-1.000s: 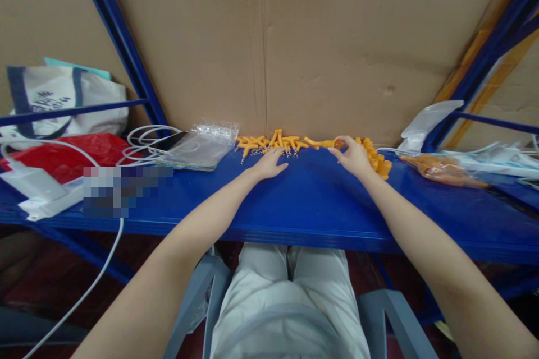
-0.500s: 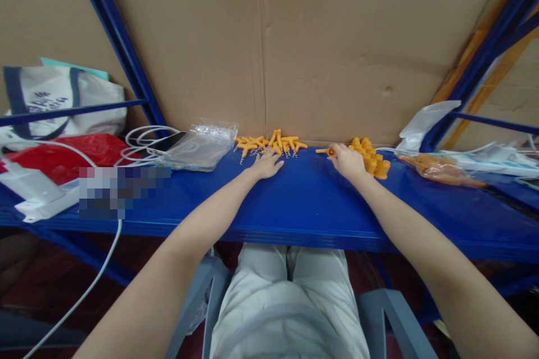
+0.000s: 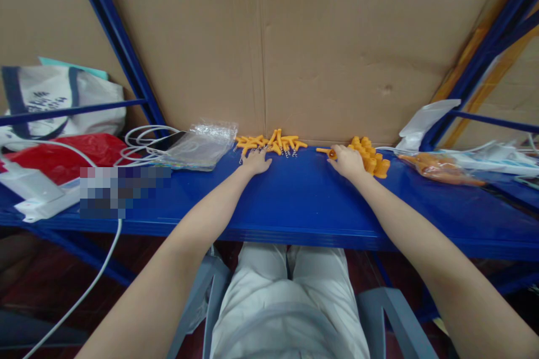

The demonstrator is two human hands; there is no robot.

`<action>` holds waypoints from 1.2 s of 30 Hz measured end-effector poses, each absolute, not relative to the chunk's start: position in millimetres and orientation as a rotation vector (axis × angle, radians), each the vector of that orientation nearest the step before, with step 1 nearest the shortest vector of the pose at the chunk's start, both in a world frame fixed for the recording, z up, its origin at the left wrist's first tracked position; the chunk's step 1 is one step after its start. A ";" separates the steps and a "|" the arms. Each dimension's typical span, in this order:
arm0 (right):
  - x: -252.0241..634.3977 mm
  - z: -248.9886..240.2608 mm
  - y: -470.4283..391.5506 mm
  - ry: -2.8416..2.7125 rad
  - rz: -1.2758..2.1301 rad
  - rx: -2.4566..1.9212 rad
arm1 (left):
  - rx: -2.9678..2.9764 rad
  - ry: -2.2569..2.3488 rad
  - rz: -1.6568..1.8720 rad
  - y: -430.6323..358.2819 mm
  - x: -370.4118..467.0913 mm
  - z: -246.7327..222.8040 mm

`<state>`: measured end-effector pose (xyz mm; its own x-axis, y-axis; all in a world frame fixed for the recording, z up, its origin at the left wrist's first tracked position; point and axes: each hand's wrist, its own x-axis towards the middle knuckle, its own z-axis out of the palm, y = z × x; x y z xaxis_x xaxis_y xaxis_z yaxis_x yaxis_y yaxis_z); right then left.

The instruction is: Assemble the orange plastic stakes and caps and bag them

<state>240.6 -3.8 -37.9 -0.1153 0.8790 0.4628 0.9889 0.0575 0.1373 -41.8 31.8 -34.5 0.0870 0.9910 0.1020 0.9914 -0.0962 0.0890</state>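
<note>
Yellow-handled corkscrews [image 3: 275,139] with metal spirals lie in a loose pile at the back of the blue shelf. My left hand [image 3: 256,162] rests palm down at the near edge of this pile, fingers spread; its fingertips reach the spirals, and I see nothing held in it. Over to the right, my right hand [image 3: 347,161] is closed around a yellow hollow piece [image 3: 332,153], its round opening facing me. A thin yellow stem [image 3: 322,150] sticks out to its left. Several yellow tube-like plastic pieces [image 3: 367,152] stand grouped just beyond and right of that hand.
Cardboard [image 3: 311,50] walls off the back of the blue shelf [image 3: 295,202]. Clear plastic bags [image 3: 200,148], white cables [image 3: 135,143] and a power strip [image 3: 46,202] lie left. A bag with orange contents [image 3: 442,168] lies right. Blue posts [image 3: 122,45] frame the sides.
My left hand has shifted a little to the left along the front of the corkscrew pile. The right hand stays in place with the yellow hollow piece.
</note>
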 end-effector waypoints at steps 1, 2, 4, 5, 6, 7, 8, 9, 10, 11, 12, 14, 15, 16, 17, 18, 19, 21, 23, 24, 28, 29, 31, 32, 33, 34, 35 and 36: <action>239.9 -37.5 -4.5 -2.086 -0.610 -1.909 | -2.309 -2.120 -0.219 32.1 -41.8 -34.8; 238.9 -37.0 -5.3 -2.093 -0.598 -1.922 | -2.303 -2.129 -0.226 32.5 -41.9 -35.1; 237.1 -35.9 -6.9 -2.107 -0.572 -1.946 | -2.297 -2.138 -0.247 33.5 -42.3 -36.0; 236.3 -35.5 -7.4 -2.113 -0.560 -1.954 | -2.298 -2.140 -0.259 34.1 -42.6 -36.3; 235.8 -35.3 -7.7 -2.116 -0.552 -1.955 | -2.302 -2.141 -0.269 34.8 -42.9 -36.6; 235.6 -35.3 -7.7 -2.120 -0.547 -1.949 | -2.306 -2.143 -0.277 35.5 -43.2 -36.8; 235.7 -35.5 -7.6 -2.124 -0.543 -1.936 | -2.308 -2.145 -0.282 36.1 -43.6 -36.9; 235.9 -35.7 -7.3 -2.127 -0.541 -1.921 | -2.307 -2.147 -0.288 36.7 -43.9 -37.0; 236.2 -36.0 -7.1 -2.131 -0.536 -1.905 | -2.303 -2.148 -0.295 37.3 -44.3 -37.1; 236.4 -36.1 -7.1 -2.135 -0.530 -1.892 | -2.297 -2.147 -0.305 37.9 -44.7 -37.3; 236.5 -36.1 -7.2 -2.138 -0.520 -1.886 | -2.289 -2.147 -0.318 38.4 -45.1 -37.7; 236.3 -35.5 -8.0 -2.141 -0.498 -1.888 | -2.276 -2.141 -0.356 39.7 -46.0 -38.7; 236.0 -35.0 -8.6 -2.140 -0.487 -1.895 | -2.275 -2.133 -0.380 40.4 -46.5 -39.4; 235.6 -34.4 -9.3 -2.140 -0.478 -1.902 | -2.279 -2.119 -0.405 41.2 -47.1 -40.1; 235.2 -33.8 -9.9 -2.140 -0.471 -1.907 | -2.287 -2.099 -0.430 42.0 -47.7 -40.7; 234.9 -33.2 -10.5 -2.142 -0.467 -1.910 | -2.296 -2.077 -0.452 42.9 -48.3 -41.1; 234.6 -32.7 -10.9 -2.143 -0.463 -1.910 | -2.305 -2.057 -0.470 43.8 -48.7 -41.3; 234.3 -32.0 -11.5 -2.145 -0.454 -1.910 | -2.318 -2.034 -0.491 44.9 -49.3 -41.1; 234.1 -31.4 -12.0 -2.144 -0.441 -1.913 | -2.329 -2.032 -0.499 45.0 -48.9 -40.0; 233.9 -31.1 -12.4 -2.141 -0.435 -1.914 | -2.334 -2.032 -0.498 44.6 -48.4 -39.3; 232.2 -29.5 -14.4 -2.136 -0.412 -1.912 | -2.346 -2.021 -0.484 41.1 -43.8 -37.3; 231.7 -29.2 -14.9 -2.137 -0.409 -1.911 | -2.346 -2.012 -0.479 40.2 -42.3 -37.2; 231.1 -28.9 -15.4 -2.134 -0.409 -1.907 | -2.367 -1.973 -0.477 38.5 -39.3 -37.3; 231.2 -28.9 -15.3 -2.129 -0.415 -1.903 | -2.392 -1.941 -0.485 37.7 -37.8 -37.4; 231.5 -28.9 -15.0 -2.123 -0.422 -1.898 | -2.426 -1.903 -0.500 36.8 -36.5 -37.5; 232.3 -28.9 -14.5 -2.115 -0.428 -1.890 | -2.470 -1.859 -0.524 35.8 -35.1 -37.4; 233.4 -28.7 -13.8 -2.103 -0.434 -1.881 | -2.522 -1.812 -0.552 34.7 -33.9 -37.2; 235.0 -28.3 -13.0 -2.087 -0.437 -1.870 | -2.580 -1.764 -0.577 33.4 -32.8 -36.8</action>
<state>235.0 -13.0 -28.3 -0.1045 0.9015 0.4200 0.9943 0.1046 0.0231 -32.8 33.4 -36.8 0.3182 0.9073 0.2747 0.8942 -0.3835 0.2309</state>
